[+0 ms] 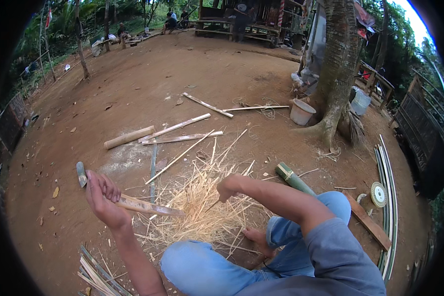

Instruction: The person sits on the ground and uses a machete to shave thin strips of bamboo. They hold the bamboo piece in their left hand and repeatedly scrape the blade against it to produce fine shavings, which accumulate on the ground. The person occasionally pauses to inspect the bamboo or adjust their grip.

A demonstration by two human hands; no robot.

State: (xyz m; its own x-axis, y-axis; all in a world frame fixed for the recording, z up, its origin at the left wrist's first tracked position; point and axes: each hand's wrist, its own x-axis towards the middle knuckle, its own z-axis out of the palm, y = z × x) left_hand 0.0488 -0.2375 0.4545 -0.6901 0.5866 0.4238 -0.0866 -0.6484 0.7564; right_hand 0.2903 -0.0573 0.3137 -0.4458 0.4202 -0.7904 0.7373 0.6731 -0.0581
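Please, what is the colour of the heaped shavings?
The shavings are pale straw-yellow, best seen in the head view.

Room at left, clutter in the middle
The dirt (42, 163) left of the left hand (105, 200) offers passage; heaped shavings (202, 222) and, farther off, split bamboo strips (175, 127) obstruct the middle.

Brown dirt ground (148, 74); thick tree trunk (336, 59) right; wooden shelter (264, 25) behind; daylight.
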